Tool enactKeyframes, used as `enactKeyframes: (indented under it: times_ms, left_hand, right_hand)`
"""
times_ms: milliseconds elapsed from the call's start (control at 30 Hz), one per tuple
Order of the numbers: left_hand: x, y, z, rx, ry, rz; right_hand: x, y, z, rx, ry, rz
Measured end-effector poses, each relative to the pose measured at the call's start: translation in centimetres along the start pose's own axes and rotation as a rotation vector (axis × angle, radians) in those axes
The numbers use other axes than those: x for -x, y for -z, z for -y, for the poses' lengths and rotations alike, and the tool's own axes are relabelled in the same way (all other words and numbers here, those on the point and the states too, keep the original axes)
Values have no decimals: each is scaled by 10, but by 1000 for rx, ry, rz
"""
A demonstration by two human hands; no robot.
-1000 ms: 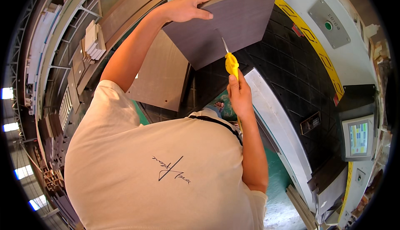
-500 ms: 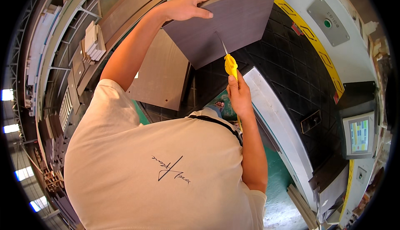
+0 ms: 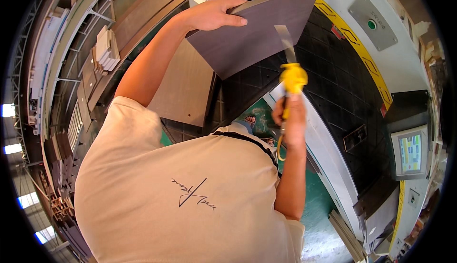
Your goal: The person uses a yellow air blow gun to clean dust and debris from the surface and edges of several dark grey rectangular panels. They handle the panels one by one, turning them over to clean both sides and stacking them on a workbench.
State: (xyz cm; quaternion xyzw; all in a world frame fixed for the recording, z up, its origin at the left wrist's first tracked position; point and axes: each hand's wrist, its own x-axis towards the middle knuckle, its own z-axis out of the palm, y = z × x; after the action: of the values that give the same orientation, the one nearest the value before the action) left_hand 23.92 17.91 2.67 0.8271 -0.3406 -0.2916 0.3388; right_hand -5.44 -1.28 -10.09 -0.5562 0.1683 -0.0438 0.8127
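Observation:
A flat grey-brown board stands tilted above the black surface. My left hand grips its top edge, the thumb lying on the near face. In my right hand, which is blurred by motion, is a yellow air blow gun. The gun's thin nozzle, smeared, points up across the board's lower right part; whether it touches the board I cannot tell. A thin yellow hose curves down from the gun near my waist.
Below the held board lies another brown board. A black gridded machine bed with a pale rail spans the right. Beyond are a yellow strip, a green button and a screen. Stacked boards stand left.
My right hand has swung to the right with the blow gun, and the nozzle has moved from the board's middle toward its right. The left hand and board have barely shifted.

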Motion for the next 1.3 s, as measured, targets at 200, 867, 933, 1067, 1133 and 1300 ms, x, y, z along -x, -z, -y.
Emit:
enactKeyframes:
  times_ms: [200,867,933,1067,1133,1300]
  left_hand:
    - [6,1,2,-104,18,-9]
    - [15,-190,-35,-27,-239,-24]
    - [5,-268,-34,-235,-217,-106]
    - [-33,-379,7,-418,-205,-257]
    - [-51,-409,27,-427,-219,-268]
    - [-77,-437,39,-484,-222,-296]
  right_hand:
    - [43,57,24,137,-337,324]
    - [232,156,-115,-82,-543,-38]
    - [249,156,-108,-421,-362,-340]
    - [286,144,-88,-139,-542,-182]
    - [300,145,-93,-161,-499,-317]
    - [312,136,-116,-392,-364,-649]
